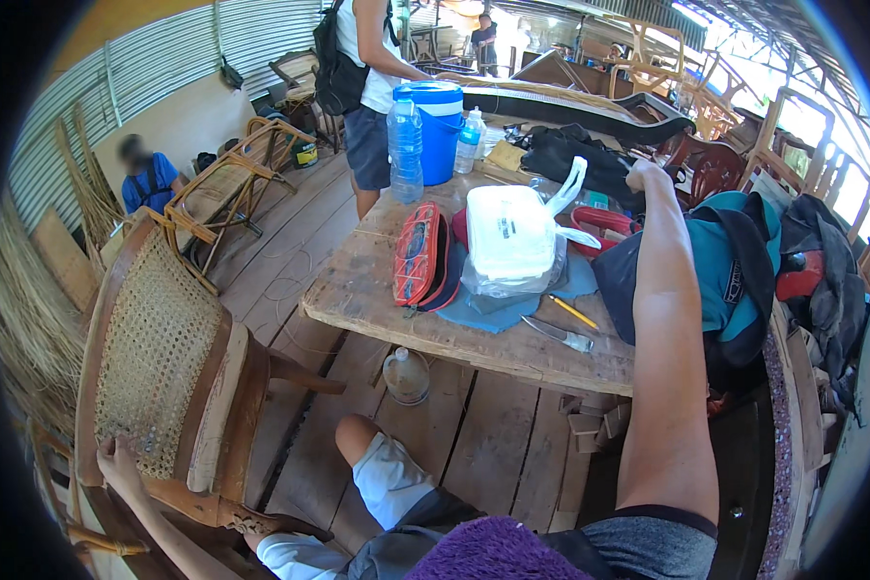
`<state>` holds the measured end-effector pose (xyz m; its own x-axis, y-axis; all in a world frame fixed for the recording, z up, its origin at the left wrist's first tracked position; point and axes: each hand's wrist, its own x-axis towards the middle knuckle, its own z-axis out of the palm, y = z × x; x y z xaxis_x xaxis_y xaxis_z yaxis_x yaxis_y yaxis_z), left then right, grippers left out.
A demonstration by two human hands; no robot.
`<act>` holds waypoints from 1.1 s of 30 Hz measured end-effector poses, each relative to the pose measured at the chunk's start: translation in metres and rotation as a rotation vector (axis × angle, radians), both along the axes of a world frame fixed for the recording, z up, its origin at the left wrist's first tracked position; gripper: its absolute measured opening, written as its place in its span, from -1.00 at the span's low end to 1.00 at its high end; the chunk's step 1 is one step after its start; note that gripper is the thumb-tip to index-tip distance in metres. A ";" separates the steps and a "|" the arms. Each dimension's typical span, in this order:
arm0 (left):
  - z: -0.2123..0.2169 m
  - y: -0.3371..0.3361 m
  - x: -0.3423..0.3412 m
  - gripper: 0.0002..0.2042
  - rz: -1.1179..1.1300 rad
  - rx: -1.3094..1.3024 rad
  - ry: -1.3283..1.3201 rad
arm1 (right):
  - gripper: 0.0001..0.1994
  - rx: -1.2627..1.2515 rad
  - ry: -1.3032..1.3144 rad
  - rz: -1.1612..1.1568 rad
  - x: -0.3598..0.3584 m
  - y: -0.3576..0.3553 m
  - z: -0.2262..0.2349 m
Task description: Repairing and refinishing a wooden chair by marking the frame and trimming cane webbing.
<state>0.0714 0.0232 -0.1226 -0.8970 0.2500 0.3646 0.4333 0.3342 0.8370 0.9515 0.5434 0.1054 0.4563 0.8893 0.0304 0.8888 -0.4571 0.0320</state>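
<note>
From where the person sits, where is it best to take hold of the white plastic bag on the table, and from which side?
Probably by the bag's handle loop, from the right. The loop stands up free at the upper right corner, on the side of the right hand. The body is bulky and slack, so it offers no firm grip.

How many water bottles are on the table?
2: a tall clear bottle left of the blue cooler, and a smaller bottle on its right. More may hide behind the bags.
</note>
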 end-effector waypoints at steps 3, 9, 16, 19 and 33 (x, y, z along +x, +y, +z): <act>-0.006 -0.006 -0.005 -0.70 0.023 0.086 -0.002 | -0.60 -0.048 -0.013 0.047 -0.010 -0.001 0.005; -0.014 -0.011 -0.005 -0.67 -0.105 0.242 -0.092 | -0.55 0.057 -0.038 0.069 -0.017 0.002 0.012; -0.022 0.009 -0.002 -0.67 0.017 0.361 -0.074 | -0.82 0.193 0.216 0.066 -0.031 0.008 0.046; -0.030 0.011 -0.009 -0.66 0.036 0.449 -0.052 | -0.86 0.232 0.265 0.151 -0.049 0.008 0.076; 0.034 -0.010 0.035 -0.62 -0.078 -0.418 0.342 | -0.89 0.423 0.088 0.676 -0.125 -0.112 0.036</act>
<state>0.1061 0.0132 -0.0887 -0.7175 0.4975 0.4876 0.6946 0.5643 0.4463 0.8261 0.4317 0.1410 -0.1610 0.8951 0.4157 0.9687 0.2239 -0.1071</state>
